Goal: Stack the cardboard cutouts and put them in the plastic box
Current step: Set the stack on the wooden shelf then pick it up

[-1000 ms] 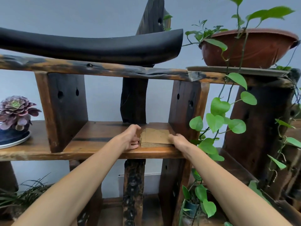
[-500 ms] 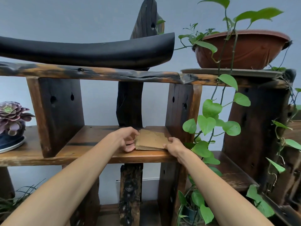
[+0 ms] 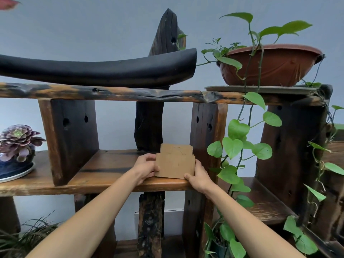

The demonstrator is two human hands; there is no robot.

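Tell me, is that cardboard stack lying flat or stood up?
Stood up: the cardboard stack faces the camera, its bottom edge on the wooden shelf, both hands gripping its sides.

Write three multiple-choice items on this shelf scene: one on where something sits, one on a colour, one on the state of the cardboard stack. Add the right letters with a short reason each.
1. Where is the purple succulent?
A. On the middle shelf, far left
B. On the top shelf, far right
C. On the floor

2. What colour is the big plant bowl on the top shelf?
A. White
B. Reddish brown
C. Blue

3. How is the cardboard stack held?
A. Flat on the shelf, untouched
B. In one hand only
C. Tipped up on edge between both hands

Answers:
1 A: it stands in a dish at the left end of the wooden shelf.
2 B: its wall is reddish brown.
3 C: the left hand and right hand grip its sides, with the broad face toward the camera.
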